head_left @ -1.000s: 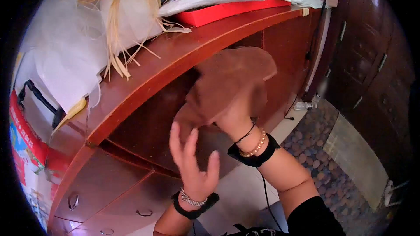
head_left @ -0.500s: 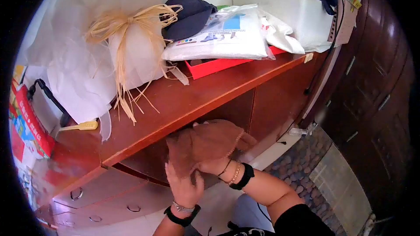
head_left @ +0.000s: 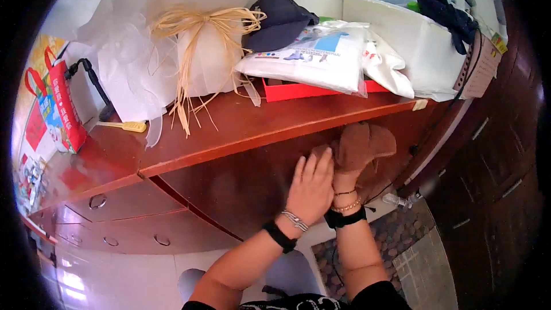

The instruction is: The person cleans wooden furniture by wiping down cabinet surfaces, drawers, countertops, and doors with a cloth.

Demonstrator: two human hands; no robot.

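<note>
A brown cloth (head_left: 361, 146) is bunched around my right hand (head_left: 346, 179), in front of the cabinet's reddish-brown door. The cloth hides the fingers of that hand; only its wrist end shows, above beaded bracelets and a black band. Close beside it, my left hand (head_left: 311, 186) has its fingers stretched out, with the fingertips at the cloth's left edge. Both hands are just below the front edge of the cabinet top (head_left: 229, 138).
On the cabinet top are a dark cap (head_left: 278, 20), a plastic-wrapped white package (head_left: 310, 57) over a red box (head_left: 287, 92), a raffia-tied white bundle (head_left: 209, 57), a yellow brush (head_left: 129, 126) and a red-blue bag (head_left: 63, 109). A clear bottle (head_left: 396, 200) lies by a pebble-patterned mat (head_left: 396, 227).
Both hands and the brown cloth have moved right along the cabinet front. The cloth, spread wide before, is now bunched around the right hand. The camera view has shifted too.
</note>
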